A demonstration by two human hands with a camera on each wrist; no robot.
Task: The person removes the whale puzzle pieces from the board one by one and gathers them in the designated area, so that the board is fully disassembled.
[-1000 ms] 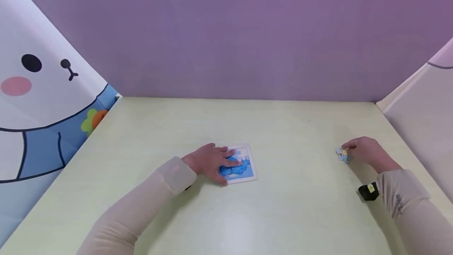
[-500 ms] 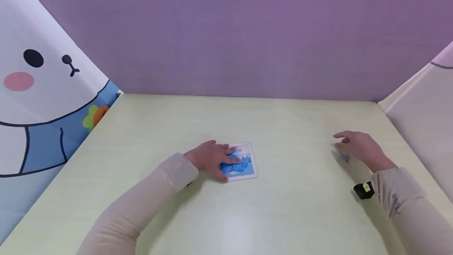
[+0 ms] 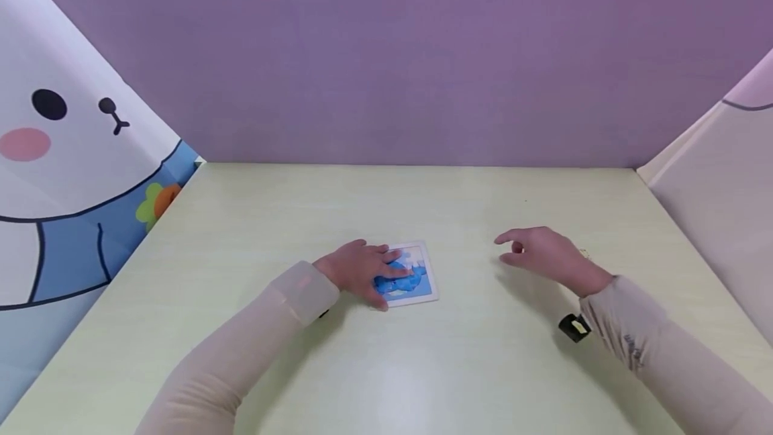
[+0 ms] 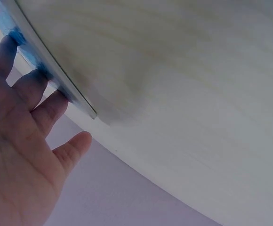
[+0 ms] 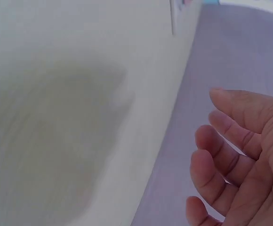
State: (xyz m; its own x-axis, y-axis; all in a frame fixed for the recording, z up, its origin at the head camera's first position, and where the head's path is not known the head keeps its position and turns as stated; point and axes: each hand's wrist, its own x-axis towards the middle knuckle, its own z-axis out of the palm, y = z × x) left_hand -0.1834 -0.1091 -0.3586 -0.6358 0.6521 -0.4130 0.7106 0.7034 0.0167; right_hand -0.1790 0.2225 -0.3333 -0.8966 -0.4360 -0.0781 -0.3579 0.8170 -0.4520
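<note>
A small square jigsaw puzzle (image 3: pixel 425 284) in a white frame, with a blue picture, lies flat near the middle of the table. My left hand (image 3: pixel 361 272) rests on its left part with the fingers spread and covers some of the picture. In the left wrist view, the fingertips touch the puzzle's blue surface along the frame (image 4: pixel 56 77). My right hand (image 3: pixel 546 255) hovers above the table to the right of the puzzle, fingers loosely bent and holding nothing. Behind its wrist, a bit of the loose puzzle pieces (image 3: pixel 584 254) shows; the rest is hidden.
The pale wooden table (image 3: pixel 459 361) ends at a purple backdrop (image 3: pixel 423 59). A cartoon-printed panel (image 3: pixel 78 173) borders the left side, and a whitish panel (image 3: pixel 725 180) the right. A black wrist device (image 3: pixel 574 327) sits below my right sleeve.
My right hand has let go of the loose puzzle pieces at the right, lifted, and moved left toward the framed puzzle. My left hand stays on the puzzle.
</note>
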